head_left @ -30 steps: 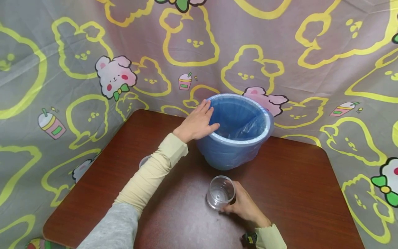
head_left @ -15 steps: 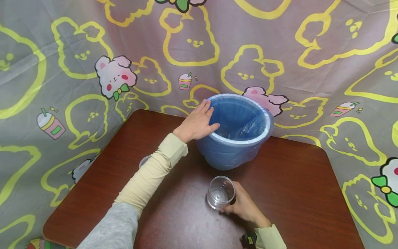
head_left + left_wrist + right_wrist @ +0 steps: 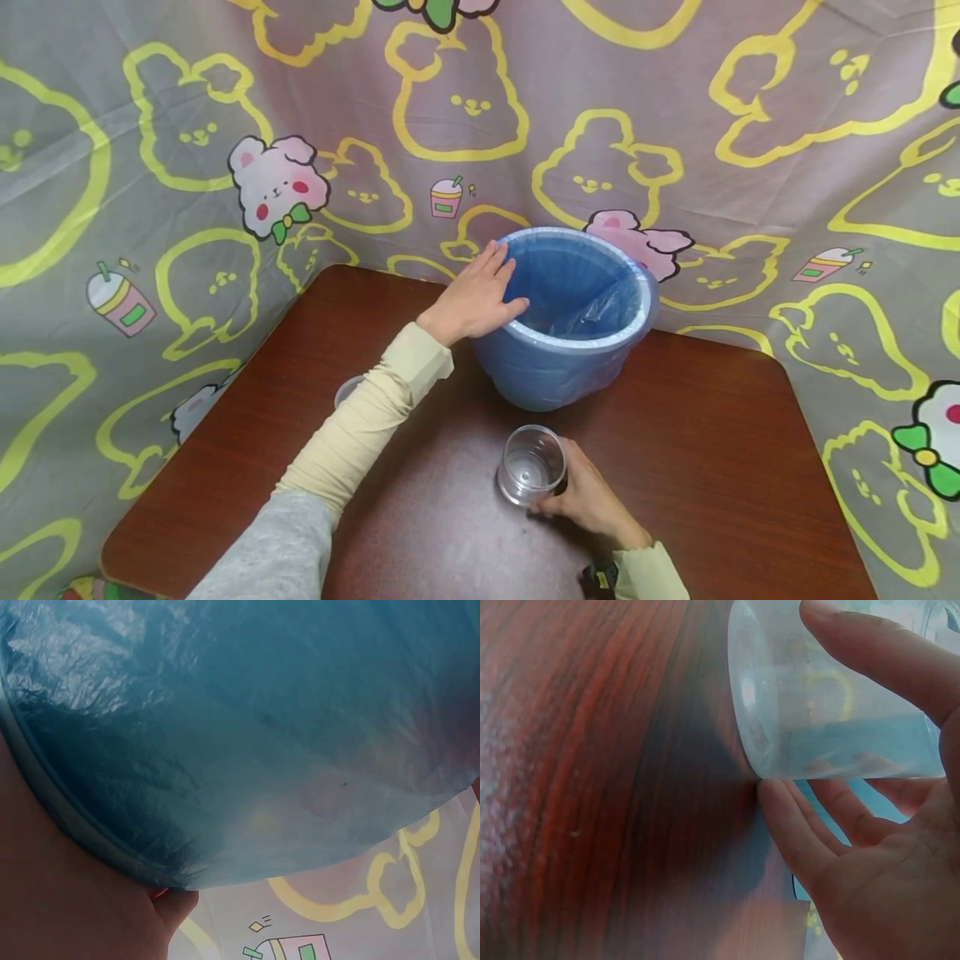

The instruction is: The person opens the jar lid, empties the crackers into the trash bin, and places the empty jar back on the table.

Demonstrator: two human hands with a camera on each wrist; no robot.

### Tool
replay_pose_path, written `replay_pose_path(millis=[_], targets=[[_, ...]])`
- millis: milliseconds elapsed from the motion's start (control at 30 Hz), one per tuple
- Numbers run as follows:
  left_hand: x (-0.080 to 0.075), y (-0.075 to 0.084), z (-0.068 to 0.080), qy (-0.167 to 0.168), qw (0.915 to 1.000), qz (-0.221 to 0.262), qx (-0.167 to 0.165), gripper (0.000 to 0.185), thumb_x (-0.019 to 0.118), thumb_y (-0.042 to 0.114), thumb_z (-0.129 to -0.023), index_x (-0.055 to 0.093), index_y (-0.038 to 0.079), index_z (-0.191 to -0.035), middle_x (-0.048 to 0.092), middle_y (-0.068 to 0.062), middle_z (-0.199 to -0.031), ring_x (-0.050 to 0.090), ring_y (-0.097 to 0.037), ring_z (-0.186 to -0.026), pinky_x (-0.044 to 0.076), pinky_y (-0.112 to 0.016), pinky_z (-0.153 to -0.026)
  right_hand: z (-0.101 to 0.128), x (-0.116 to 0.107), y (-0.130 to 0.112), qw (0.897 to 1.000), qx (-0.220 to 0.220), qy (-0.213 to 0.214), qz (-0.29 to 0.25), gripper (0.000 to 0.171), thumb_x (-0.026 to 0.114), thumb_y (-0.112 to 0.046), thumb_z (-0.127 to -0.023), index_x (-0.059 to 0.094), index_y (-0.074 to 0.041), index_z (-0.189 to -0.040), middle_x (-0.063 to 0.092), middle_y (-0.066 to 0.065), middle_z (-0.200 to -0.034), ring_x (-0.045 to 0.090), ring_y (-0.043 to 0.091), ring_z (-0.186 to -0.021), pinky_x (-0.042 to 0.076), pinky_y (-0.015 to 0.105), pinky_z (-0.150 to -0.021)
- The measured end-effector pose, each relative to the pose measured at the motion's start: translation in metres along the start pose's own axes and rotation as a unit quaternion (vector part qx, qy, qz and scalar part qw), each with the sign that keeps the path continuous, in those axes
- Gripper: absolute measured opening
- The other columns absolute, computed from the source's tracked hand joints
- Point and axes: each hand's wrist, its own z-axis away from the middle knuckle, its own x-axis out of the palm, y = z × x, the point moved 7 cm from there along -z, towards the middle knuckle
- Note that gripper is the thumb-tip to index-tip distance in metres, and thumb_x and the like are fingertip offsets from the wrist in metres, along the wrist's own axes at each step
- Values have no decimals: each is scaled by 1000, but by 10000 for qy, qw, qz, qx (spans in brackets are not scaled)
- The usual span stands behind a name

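Observation:
On the table stands a blue trash bin [image 3: 555, 375], lined with a thin clear plastic bag [image 3: 600, 304]. My left hand [image 3: 476, 296] rests on the left side of its rim, fingers mostly straight and thumb at the rim's inner edge. In the left wrist view the bin's wall [image 3: 247, 735] fills most of the picture. In front of the bin, my right hand [image 3: 592, 492] holds a clear plastic jar [image 3: 532, 467] upright on the table. The right wrist view shows the thumb on one side of the jar [image 3: 840, 712] and the fingers on the other. The jar has no lid on.
A round translucent piece [image 3: 347, 388] lies on the table, partly hidden behind the left sleeve. The brown wooden table [image 3: 720, 467] has rounded corners. A grey curtain [image 3: 480, 100] with yellow cartoon outlines hangs close behind the bin and along both sides.

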Motion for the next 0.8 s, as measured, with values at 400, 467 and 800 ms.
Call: replay_pose_path(millis=[400,467,800], targets=[[-4,3,3,422,9983,366,147,71,32,55,-99,29,7,-152,12,-10,-163,2,-26,-152,8,-42,-123,4,-9,6,9977,-101,-447,-505,100,94,-16,-54,43,-4,-139,53,14,-129,55,29,-117,49,39,-97],[-6,2,5,490,9977,445,169,72,30,56,-99,30,7,-151,13,-10,-163,3,-26,-152,9,-42,-123,7,-14,6,9955,-265,-613,-666,97,92,-13,-57,40,-1,-139,51,18,-128,57,34,-113,52,41,-93],[-38,-31,33,894,9956,279,-90,71,26,54,-101,31,4,-150,18,-14,-161,9,-30,-151,12,-45,-122,3,-97,3,9960,-428,-76,783,79,81,-31,-77,42,1,-138,53,22,-131,54,40,-117,48,52,-91]])
